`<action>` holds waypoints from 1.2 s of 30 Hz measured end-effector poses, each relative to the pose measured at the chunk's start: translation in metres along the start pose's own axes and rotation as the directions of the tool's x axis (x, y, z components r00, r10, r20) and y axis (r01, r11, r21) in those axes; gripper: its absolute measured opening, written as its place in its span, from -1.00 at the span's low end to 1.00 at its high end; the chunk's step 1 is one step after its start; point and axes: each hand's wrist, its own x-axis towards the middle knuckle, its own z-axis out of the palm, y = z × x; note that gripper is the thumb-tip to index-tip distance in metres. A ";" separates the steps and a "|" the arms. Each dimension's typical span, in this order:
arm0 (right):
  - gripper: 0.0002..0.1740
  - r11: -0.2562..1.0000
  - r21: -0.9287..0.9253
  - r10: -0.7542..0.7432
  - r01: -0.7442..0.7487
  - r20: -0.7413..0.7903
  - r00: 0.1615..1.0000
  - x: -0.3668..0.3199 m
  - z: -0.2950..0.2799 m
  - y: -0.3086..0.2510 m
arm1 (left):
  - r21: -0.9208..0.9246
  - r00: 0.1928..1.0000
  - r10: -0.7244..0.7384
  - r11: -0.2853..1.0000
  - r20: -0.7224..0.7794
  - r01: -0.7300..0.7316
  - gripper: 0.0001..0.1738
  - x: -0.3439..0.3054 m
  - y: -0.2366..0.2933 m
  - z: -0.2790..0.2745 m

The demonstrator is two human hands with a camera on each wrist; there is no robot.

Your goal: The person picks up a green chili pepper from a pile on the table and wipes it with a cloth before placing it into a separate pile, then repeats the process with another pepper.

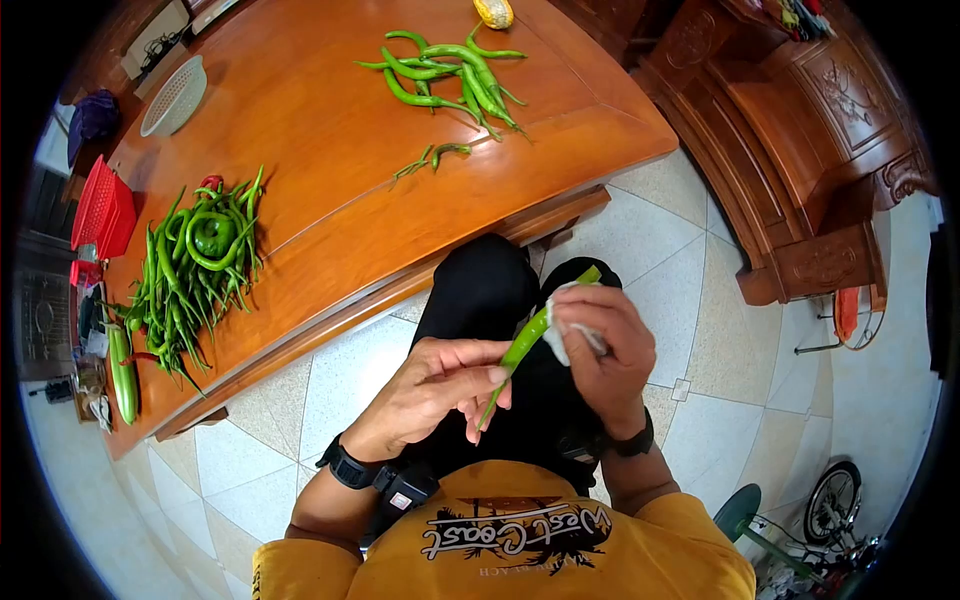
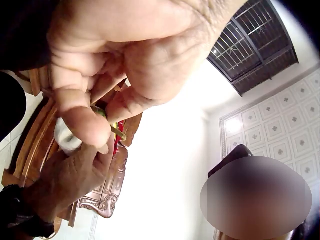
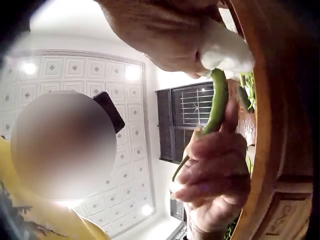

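Observation:
Over the lap, my left hand [image 1: 425, 392] pinches a long green chili pepper [image 1: 524, 342] between thumb and fingers, near its thin stem end. My right hand [image 1: 618, 345] holds a crumpled white cloth or tissue [image 1: 557, 338] around the upper part of the same pepper, whose far end pokes out past the fingers. From the right wrist view, the curved pepper [image 3: 218, 100] runs from the white wad [image 3: 227, 52] down into the left fingers [image 3: 212, 147]. The left wrist view hides most of the pepper behind the fingers.
On the wooden table [image 1: 330, 130] lie a big pile of green peppers [image 1: 170, 270], a smaller group of peppers [image 1: 480, 75] and a few small curled ones [image 1: 450, 150]. A red basket [image 1: 105, 215], a white basket [image 1: 175, 97] and a long pale green vegetable [image 1: 122, 375] are at the left.

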 end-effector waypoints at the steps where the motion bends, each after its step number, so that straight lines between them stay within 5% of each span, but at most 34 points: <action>1: -0.78 0.999 -0.035 0.006 -0.007 -0.025 1.000 0.001 -0.002 0.002 | 0.004 1.000 -0.005 1.000 0.000 0.005 -0.62 0.000 0.000 0.000; 7: -0.79 0.998 -0.040 0.038 -0.041 -0.076 0.996 -0.001 -0.005 0.006 | 0.030 0.999 -0.030 0.999 -0.023 0.030 -0.64 -0.001 0.000 0.001; 17: -0.80 0.982 0.184 0.019 -0.038 0.107 0.994 -0.013 0.015 -0.009 | 0.024 1.000 -0.008 1.000 0.012 0.008 -0.62 0.001 0.002 0.001; 29: -0.79 0.997 -0.063 0.050 -0.054 -0.075 0.996 -0.004 -0.007 0.005 | 0.122 1.000 0.003 0.993 -0.001 -0.003 -0.64 0.000 0.002 0.002; 36: -0.79 0.995 0.089 0.031 -0.038 0.086 0.996 -0.005 0.004 -0.010 | 0.181 0.999 0.015 0.984 -0.049 -0.006 -0.63 0.003 0.004 0.009</action>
